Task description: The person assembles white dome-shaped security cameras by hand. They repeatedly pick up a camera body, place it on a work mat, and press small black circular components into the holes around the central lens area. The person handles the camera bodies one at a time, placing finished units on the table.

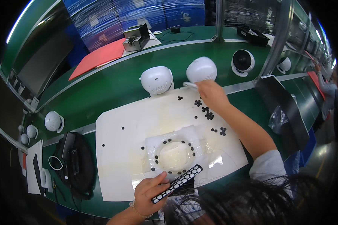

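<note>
My left hand (150, 193) is closed on a black strip with rows of white round spots (178, 183), low in front of me. With my right arm stretched forward, my right hand (213, 94) grips the white stand (190, 85) of a round white device (201, 68) at the far edge of the white board. A square white foam piece (197, 141) with a round opening, covered in clear film, lies near the middle; several small black round pads ring its opening. More black pads (209, 116) sit in clusters on the board, left of my right forearm.
The white board (118, 165) lies on a green table. Another white device (156, 80) stands beyond it, and one with a dark front (242, 62) stands farther right. A black bag (80, 165) lies left. A metal post (278, 41) rises at right; a grey metal box (136, 38) sits behind.
</note>
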Demonstrator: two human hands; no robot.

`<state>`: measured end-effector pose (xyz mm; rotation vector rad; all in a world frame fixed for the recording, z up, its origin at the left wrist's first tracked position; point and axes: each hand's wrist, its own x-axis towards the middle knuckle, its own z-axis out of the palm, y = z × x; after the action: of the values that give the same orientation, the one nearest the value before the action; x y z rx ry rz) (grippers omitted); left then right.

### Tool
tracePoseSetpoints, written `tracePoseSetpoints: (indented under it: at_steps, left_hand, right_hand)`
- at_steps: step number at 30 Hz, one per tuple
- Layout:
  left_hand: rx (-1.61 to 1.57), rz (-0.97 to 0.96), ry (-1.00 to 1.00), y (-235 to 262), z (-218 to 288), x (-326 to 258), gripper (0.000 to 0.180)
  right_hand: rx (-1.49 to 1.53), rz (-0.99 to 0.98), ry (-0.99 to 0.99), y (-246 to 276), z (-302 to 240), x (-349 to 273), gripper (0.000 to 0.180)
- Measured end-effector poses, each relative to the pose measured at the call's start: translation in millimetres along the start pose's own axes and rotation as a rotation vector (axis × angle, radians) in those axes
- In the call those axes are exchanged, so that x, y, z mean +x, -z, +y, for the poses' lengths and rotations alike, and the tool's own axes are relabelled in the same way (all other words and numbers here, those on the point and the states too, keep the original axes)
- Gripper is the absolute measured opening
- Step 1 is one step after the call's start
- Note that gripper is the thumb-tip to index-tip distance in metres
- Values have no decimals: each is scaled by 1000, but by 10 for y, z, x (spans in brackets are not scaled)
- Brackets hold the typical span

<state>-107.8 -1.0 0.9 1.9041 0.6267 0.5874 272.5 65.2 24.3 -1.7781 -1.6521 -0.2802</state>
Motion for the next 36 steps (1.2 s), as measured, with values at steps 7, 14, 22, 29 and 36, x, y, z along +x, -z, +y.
tracePoseSetpoints:
  at_steps: [7,14,22,29,36]
  left_hand:
    - [-56,-72,150,29,-141,-49,38]
    - [-82,-129,168,22,-211,26,43]
    - [-84,-153,26,-20,-248,95,48]
    - [150,-211,-421,98,243,218,54]
    - [97,-157,-485,91,351,147,55]
  right_hand:
    - [42,-214,-245,-144,899,165,27]
    - [-682,86,-624,260,2272,-58,46]
    - [-698,225,-118,560,1333,-169,19]
    - [753,-96,-282,1110,-747,-401,27]
    - [884,-628,-151,697,-1504,-361,33]
